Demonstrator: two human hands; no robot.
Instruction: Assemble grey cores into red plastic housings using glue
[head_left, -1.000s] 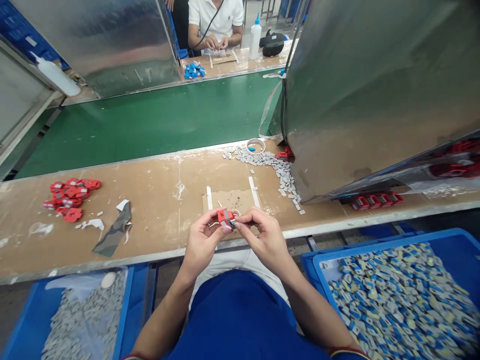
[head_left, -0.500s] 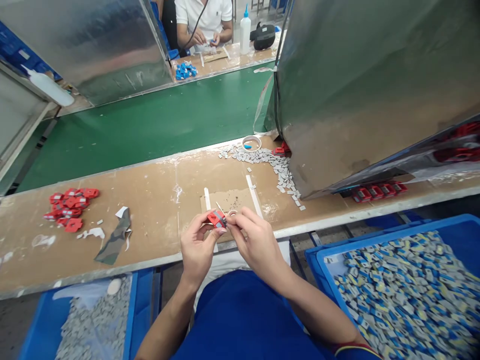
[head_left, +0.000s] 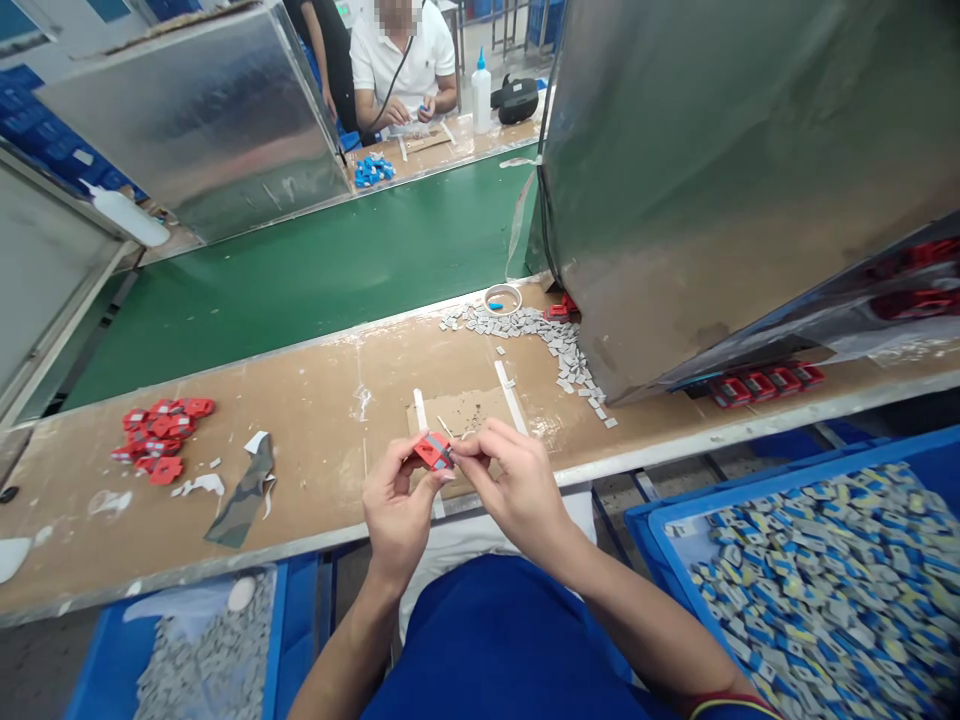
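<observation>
My left hand (head_left: 397, 505) pinches a small red plastic part (head_left: 433, 450) with a grey piece set in it, held just above the front edge of the brown workbench (head_left: 315, 400). My right hand (head_left: 510, 475) meets it from the right, fingertips closed on the same part. Under the hands lies a cardboard pad (head_left: 469, 410) with two white strips. A pile of red parts (head_left: 161, 440) lies at the left of the bench. Small grey pieces (head_left: 540, 335) are strewn at the back right.
A blue bin of blue-and-grey parts (head_left: 817, 580) stands at lower right, a blue bin of grey pieces (head_left: 202, 660) at lower left. A large metal hood (head_left: 720, 170) overhangs the right. A green belt (head_left: 315, 260) runs behind; a person in white (head_left: 401, 70) works across it. A tape roll (head_left: 502, 298) lies near the hood.
Both hands stay closed on the red part and have turned it slightly. The camera view has tilted up and shifted a little; nothing on the bench has moved.
</observation>
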